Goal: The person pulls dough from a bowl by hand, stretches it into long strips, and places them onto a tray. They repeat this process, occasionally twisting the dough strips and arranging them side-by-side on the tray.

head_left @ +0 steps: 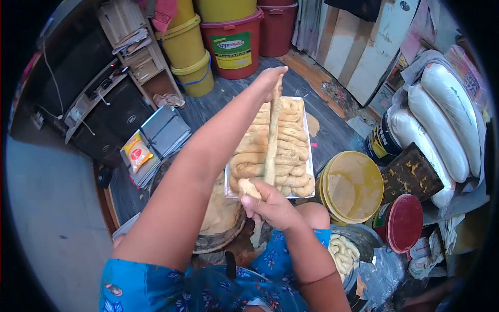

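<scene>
A long strip of dough is stretched between my two hands above a white tray. My left hand is at the far end, closed on the strip near the tray's back edge. Nearer my body, my right hand grips the strip's other end, and a pale lump of dough sticks out by its thumb. Rows of folded dough ropes fill the tray under the strip. Beneath my forearms, a round basin holds pale dough or flour, partly hidden.
At the right stand an open yellow bucket, a red-lidded bucket, and long white sacks. A bowl of dough pieces sits near my right elbow. Stacked buckets stand at the back; a yellow packet lies on the left.
</scene>
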Action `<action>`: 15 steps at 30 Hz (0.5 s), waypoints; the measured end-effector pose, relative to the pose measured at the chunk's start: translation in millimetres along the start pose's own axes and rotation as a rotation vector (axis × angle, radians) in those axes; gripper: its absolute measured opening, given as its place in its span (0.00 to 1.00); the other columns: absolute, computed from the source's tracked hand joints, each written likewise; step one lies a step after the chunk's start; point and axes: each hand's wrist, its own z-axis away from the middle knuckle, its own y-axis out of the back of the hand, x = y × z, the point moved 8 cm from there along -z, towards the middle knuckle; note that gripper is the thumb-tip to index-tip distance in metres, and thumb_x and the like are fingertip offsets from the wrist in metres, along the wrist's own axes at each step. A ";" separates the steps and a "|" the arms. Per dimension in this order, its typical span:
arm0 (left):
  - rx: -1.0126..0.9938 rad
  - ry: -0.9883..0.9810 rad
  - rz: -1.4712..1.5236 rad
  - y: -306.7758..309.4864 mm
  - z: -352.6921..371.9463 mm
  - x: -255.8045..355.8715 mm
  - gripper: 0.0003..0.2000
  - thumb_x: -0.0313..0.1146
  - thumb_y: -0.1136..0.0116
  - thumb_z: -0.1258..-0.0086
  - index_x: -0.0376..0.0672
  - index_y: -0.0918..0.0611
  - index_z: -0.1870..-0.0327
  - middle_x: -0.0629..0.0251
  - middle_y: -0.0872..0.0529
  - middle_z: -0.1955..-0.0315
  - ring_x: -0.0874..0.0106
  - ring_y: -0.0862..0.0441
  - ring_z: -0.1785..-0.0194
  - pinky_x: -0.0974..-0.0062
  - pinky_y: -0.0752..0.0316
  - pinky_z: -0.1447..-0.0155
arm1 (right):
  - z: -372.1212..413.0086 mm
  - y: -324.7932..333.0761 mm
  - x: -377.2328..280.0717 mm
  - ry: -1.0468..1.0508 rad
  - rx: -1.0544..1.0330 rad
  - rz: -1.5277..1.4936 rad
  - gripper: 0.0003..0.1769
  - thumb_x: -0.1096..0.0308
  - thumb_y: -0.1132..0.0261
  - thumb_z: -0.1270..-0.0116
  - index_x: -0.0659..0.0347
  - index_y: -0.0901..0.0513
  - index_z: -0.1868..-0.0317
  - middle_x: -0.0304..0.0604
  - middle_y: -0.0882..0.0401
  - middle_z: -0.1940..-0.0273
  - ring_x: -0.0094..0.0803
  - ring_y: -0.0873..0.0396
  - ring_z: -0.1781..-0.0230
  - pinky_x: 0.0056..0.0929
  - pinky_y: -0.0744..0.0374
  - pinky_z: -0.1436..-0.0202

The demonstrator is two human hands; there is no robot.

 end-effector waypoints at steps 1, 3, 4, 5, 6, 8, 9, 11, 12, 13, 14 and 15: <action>0.004 0.029 0.070 -5.3 -21.3 -9.7 0.11 0.40 0.44 0.34 0.44 0.29 0.68 0.69 0.33 0.82 0.74 0.34 0.82 0.72 0.35 0.78 | -4.9 12.3 0.6 -0.013 0.071 -0.055 0.18 0.54 0.42 0.31 0.58 0.29 0.51 0.32 0.30 0.74 0.16 0.35 0.82 0.15 0.35 0.79; -0.060 0.073 0.111 -5.1 -83.7 -41.7 0.10 0.35 0.44 0.39 0.40 0.27 0.62 0.60 0.26 0.74 0.64 0.26 0.70 0.61 0.28 0.65 | -12.6 34.7 2.4 -0.047 0.175 -0.127 0.17 0.56 0.42 0.30 0.60 0.28 0.50 0.36 0.26 0.71 0.23 0.28 0.77 0.24 0.28 0.74; 0.013 -0.001 -0.163 10.0 -112.1 -67.4 0.13 0.37 0.44 0.39 0.38 0.27 0.59 0.56 0.25 0.68 0.61 0.25 0.65 0.59 0.28 0.61 | -17.5 42.7 0.5 0.013 0.228 -0.029 0.17 0.57 0.42 0.31 0.61 0.28 0.51 0.39 0.25 0.70 0.27 0.26 0.74 0.27 0.27 0.70; 0.079 -0.076 -0.439 21.4 -135.5 -90.9 0.17 0.38 0.43 0.40 0.36 0.26 0.55 0.53 0.23 0.63 0.58 0.24 0.60 0.58 0.28 0.57 | -22.5 47.6 -1.2 0.073 0.284 0.069 0.17 0.58 0.42 0.31 0.62 0.28 0.51 0.42 0.24 0.69 0.32 0.24 0.71 0.31 0.26 0.66; 0.144 -0.155 -0.713 25.7 -149.4 -102.8 0.20 0.39 0.42 0.40 0.34 0.26 0.52 0.50 0.22 0.57 0.56 0.23 0.55 0.56 0.27 0.52 | -24.4 52.3 -3.3 0.121 0.320 0.148 0.17 0.58 0.42 0.31 0.63 0.28 0.51 0.44 0.23 0.68 0.35 0.23 0.69 0.34 0.25 0.63; 0.018 -0.190 -1.195 15.3 -125.6 -120.2 0.30 0.45 0.42 0.40 0.32 0.29 0.41 0.42 0.29 0.41 0.53 0.31 0.38 0.60 0.32 0.39 | -26.9 59.9 -7.9 0.203 0.382 0.288 0.17 0.59 0.42 0.32 0.64 0.27 0.52 0.49 0.22 0.66 0.42 0.22 0.65 0.37 0.25 0.59; -0.049 -0.246 -1.234 12.1 -120.8 -124.5 0.31 0.46 0.41 0.40 0.32 0.28 0.40 0.41 0.30 0.41 0.53 0.32 0.37 0.62 0.34 0.37 | -27.5 62.3 -11.9 0.241 0.404 0.350 0.17 0.60 0.41 0.33 0.65 0.27 0.52 0.52 0.22 0.65 0.45 0.22 0.63 0.37 0.25 0.57; -0.185 -0.260 -1.052 3.4 -88.7 -114.0 0.32 0.48 0.42 0.38 0.32 0.29 0.39 0.41 0.31 0.40 0.54 0.38 0.32 0.66 0.39 0.32 | -25.6 67.1 -18.2 0.269 0.432 0.410 0.17 0.60 0.41 0.33 0.66 0.27 0.52 0.54 0.21 0.65 0.47 0.21 0.62 0.38 0.25 0.55; -0.072 -0.351 -0.981 14.8 -79.0 -109.3 0.31 0.48 0.43 0.37 0.31 0.29 0.39 0.42 0.29 0.41 0.55 0.37 0.32 0.67 0.40 0.32 | -23.8 69.1 -21.5 0.261 0.438 0.407 0.17 0.60 0.42 0.33 0.66 0.27 0.53 0.54 0.21 0.65 0.46 0.21 0.63 0.38 0.25 0.56; 0.042 -0.440 -0.909 28.5 -65.4 -104.5 0.31 0.48 0.44 0.36 0.30 0.29 0.40 0.43 0.27 0.42 0.56 0.36 0.32 0.68 0.41 0.32 | -22.4 69.8 -23.9 0.255 0.442 0.403 0.17 0.60 0.42 0.32 0.66 0.27 0.53 0.53 0.21 0.65 0.45 0.21 0.64 0.38 0.25 0.57; -0.001 -0.409 -0.722 31.4 -33.5 -94.9 0.29 0.48 0.45 0.34 0.32 0.28 0.40 0.46 0.26 0.43 0.59 0.33 0.35 0.69 0.39 0.33 | -22.0 72.7 -21.4 0.255 0.459 0.300 0.16 0.60 0.42 0.32 0.66 0.27 0.54 0.52 0.21 0.66 0.42 0.21 0.65 0.38 0.25 0.58; -0.043 -0.378 -0.535 33.3 5.7 -83.2 0.28 0.47 0.47 0.33 0.34 0.27 0.40 0.49 0.25 0.44 0.61 0.30 0.37 0.69 0.37 0.35 | -22.5 76.1 -17.0 0.255 0.473 0.199 0.16 0.61 0.42 0.32 0.66 0.27 0.54 0.50 0.21 0.67 0.40 0.22 0.67 0.37 0.25 0.60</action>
